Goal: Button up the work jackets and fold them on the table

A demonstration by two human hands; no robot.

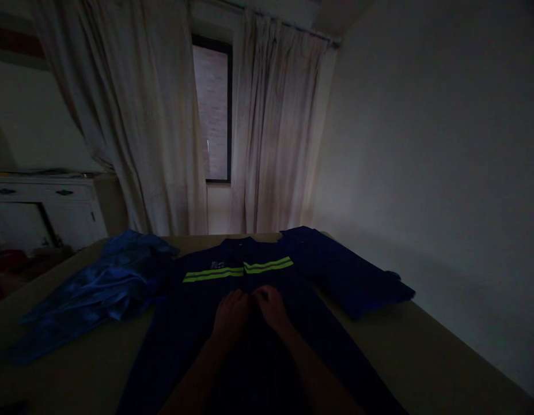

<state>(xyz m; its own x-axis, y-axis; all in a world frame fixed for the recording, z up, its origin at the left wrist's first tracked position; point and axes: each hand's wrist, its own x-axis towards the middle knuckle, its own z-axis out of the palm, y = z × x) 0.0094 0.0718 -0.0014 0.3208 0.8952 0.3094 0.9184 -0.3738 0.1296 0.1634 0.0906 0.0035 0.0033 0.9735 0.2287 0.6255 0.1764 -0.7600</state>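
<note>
A dark blue work jacket lies spread out, its collar at the far end and yellow-green stripes across the chest. My left hand is closed on the jacket's front edge, just below the stripes. Close beside it, my right hand pinches the same front opening, fingertips nearly meeting those of the left. The dim light hides what exactly lies between the fingers, whether a button or only cloth.
A crumpled lighter blue cloth lies on the left of the bed-like surface. Folded dark blue clothing is at the right. Behind are curtains, a window and a white cabinet; a wall bounds the right.
</note>
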